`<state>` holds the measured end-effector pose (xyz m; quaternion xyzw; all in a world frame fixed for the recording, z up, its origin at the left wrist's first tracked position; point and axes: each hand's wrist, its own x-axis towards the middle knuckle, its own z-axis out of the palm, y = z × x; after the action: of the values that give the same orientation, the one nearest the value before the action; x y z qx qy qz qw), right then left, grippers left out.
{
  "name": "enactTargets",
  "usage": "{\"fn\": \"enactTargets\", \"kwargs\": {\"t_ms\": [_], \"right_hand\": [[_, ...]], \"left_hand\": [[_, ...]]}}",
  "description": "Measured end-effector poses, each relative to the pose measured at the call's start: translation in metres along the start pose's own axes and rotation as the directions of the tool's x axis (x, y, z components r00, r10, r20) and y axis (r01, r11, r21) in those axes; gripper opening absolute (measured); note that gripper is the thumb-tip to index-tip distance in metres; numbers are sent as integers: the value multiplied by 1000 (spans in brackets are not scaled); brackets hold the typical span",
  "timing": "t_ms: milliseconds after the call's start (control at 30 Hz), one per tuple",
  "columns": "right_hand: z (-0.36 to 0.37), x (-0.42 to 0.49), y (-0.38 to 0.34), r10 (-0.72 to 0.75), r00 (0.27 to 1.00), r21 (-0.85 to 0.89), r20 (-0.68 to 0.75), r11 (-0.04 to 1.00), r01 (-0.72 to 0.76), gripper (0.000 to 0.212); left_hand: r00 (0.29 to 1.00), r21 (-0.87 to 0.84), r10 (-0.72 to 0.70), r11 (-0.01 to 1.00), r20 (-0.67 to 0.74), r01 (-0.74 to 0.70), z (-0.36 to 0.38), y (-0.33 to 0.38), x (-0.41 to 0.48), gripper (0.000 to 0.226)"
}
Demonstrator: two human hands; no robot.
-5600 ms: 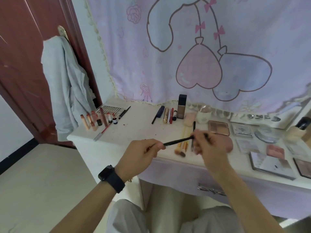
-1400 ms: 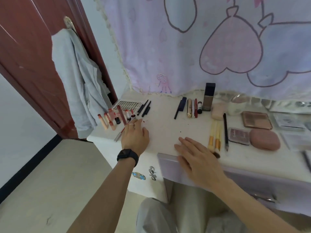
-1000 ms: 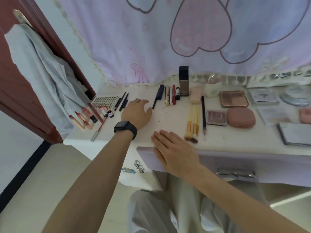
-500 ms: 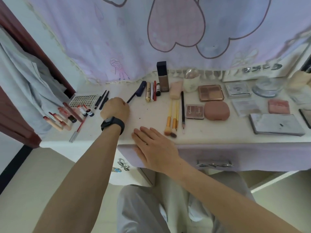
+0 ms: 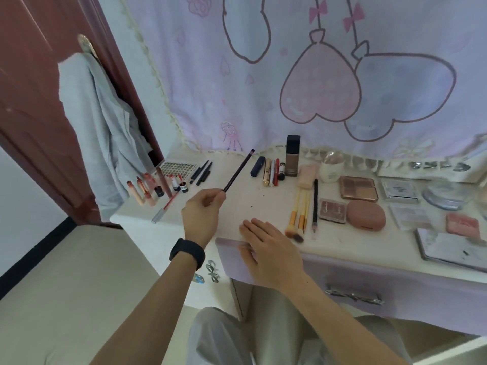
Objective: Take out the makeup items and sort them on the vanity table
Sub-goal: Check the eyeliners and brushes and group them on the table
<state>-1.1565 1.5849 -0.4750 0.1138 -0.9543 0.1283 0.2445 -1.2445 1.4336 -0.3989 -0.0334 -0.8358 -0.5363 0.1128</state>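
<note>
- Head view, looking down across the desk.
- Left hand up off the surface, fingers pinching the lower end of a slim black pencil.
- Held pencil tilted, far end pointing up toward the curtain, in the air above the bare patch between the lipsticks and the row of tubes.
- Right hand palm-down on the desk's front edge, fingers straight and released, gripping nothing.
- Just right of that hand: three yellow-handled brushes, bristles toward the edge, and a second black pencil lying alongside.
- Further right, a small blush palette just beside a pink compact.
- At the back, a foundation bottle standing upright.
</note>
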Motion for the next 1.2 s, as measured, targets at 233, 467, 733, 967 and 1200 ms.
{"fn": "enactTargets", "kwargs": {"t_ms": [233,467,733,967,1200], "right_hand": [[-59,5,-17,420,863,675,281,553,-489,35],[-99,-11,-4,674,663,879,325,44,-476,30],[-122,-36,15,700,655,884,284,73,-461,12],[-125,-49,22,714,629,918,308,-50,-393,12],[-126,-59,28,702,668,915,245,60,-399,12]], "left_hand": [[998,-101,-2,995,64,8,-13,-4,-55,8],[981,-17,105,994,166,-104,-19,0,-83,12],[952,12,210,976,224,-218,-16,17,-101,18],[917,3,231,969,324,-245,-6,30,-109,14],[879,42,297,941,373,-335,-3,31,-112,23]]}}
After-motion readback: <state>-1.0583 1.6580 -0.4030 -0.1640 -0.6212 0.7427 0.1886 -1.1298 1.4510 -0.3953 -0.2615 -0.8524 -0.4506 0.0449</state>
